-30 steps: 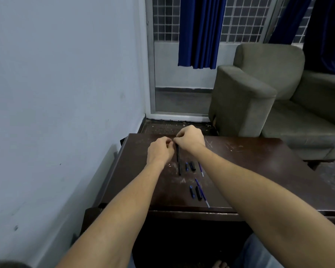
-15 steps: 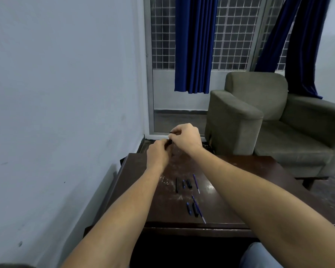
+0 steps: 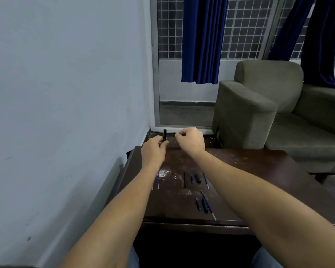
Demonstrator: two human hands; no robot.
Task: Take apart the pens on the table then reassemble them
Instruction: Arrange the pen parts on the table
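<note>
- So, left hand (image 3: 153,150) pinches a black pen barrel (image 3: 164,134) upright.
- Right hand (image 3: 190,141) curled, can't tell what's inside.
- Loose pen parts (image 3: 197,178) lie on the worktop (image 3: 259,180).

1 table (image 3: 259,161). On it, mid to near edge: 3 blue refills (image 3: 205,180) (image 3: 208,205) (image 3: 158,183), 2 short blue bits (image 3: 192,178) (image 3: 198,203), 3 black pcs (image 3: 185,179) (image 3: 198,178) (image 3: 204,206) – 1 long, 2 short. 1 more black pc (image 3: 165,134) in my L hand (image 3: 153,151).
</note>
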